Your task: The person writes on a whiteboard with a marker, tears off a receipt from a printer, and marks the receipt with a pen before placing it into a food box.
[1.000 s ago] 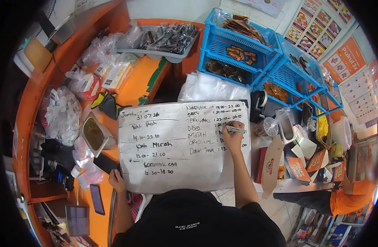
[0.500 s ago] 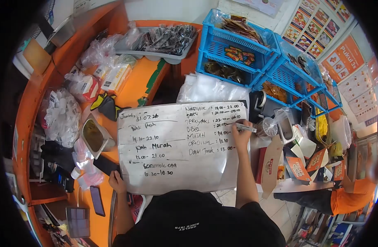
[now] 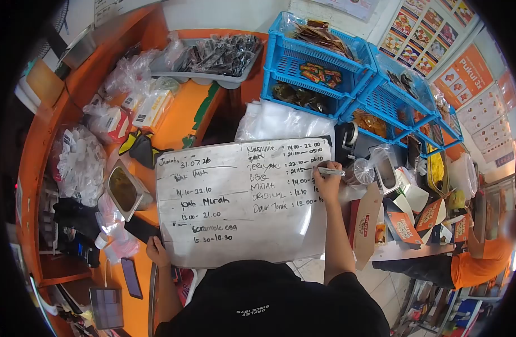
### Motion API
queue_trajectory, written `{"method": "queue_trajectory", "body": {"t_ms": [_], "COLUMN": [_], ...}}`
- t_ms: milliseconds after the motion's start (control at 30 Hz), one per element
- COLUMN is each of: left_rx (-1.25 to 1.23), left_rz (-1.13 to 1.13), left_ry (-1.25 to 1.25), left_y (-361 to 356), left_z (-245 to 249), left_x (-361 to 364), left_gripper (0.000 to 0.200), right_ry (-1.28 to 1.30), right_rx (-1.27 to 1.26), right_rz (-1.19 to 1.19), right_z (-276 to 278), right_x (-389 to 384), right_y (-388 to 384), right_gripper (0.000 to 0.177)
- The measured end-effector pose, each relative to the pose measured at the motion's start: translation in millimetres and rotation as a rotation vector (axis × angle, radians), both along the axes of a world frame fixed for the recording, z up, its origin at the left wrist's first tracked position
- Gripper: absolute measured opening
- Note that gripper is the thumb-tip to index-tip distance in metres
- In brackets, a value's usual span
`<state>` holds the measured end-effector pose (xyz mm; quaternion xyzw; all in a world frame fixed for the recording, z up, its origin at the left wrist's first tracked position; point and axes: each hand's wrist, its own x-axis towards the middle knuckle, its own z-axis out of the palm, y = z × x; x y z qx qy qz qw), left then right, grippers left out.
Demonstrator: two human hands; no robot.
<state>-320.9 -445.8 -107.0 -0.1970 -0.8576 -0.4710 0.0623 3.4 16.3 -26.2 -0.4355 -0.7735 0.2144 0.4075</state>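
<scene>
My right hand (image 3: 327, 178) grips a marker (image 3: 331, 171) with a pale barrel, its tip by the BBQ line at the right of a whiteboard (image 3: 258, 241). Handwritten names and times in black cover much of the board, with "31.07.26" at the top left. By the board's lower left edge, the fingers of my left hand (image 3: 157, 251) are closed at the end of a dark flat rectangular object (image 3: 141, 230), perhaps a phone. How far they wrap around it is hard to make out.
Left of the board, an orange counter (image 3: 176, 121) bears a metal container (image 3: 129, 191), gloves (image 3: 141, 147), a phone (image 3: 131, 278) and a tablet (image 3: 106, 308). Blue racks (image 3: 320, 104) with packets stand behind. Food boxes (image 3: 367, 222) lie at right, near a person in orange (image 3: 481, 267).
The view has shifted slightly, moving most of the scene a little left. My right hand stays by the BBQ line with the marker; my left hand keeps its place at the board's edge.
</scene>
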Motion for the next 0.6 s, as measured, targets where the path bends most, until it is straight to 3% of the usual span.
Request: {"method": "queue_trajectory", "body": {"t_ms": [600], "left_rx": [0.016], "left_rz": [0.001], "left_ry": [-0.015], "left_y": [0.1], "left_z": [-1.0], "left_x": [-0.5], "left_gripper": [0.032], "right_ry": [0.015], "right_rx": [0.034], "right_rz": [-0.066], "right_z": [-5.6], "right_x": [4.0], "right_y": [6.0], "right_gripper": [0.019]}}
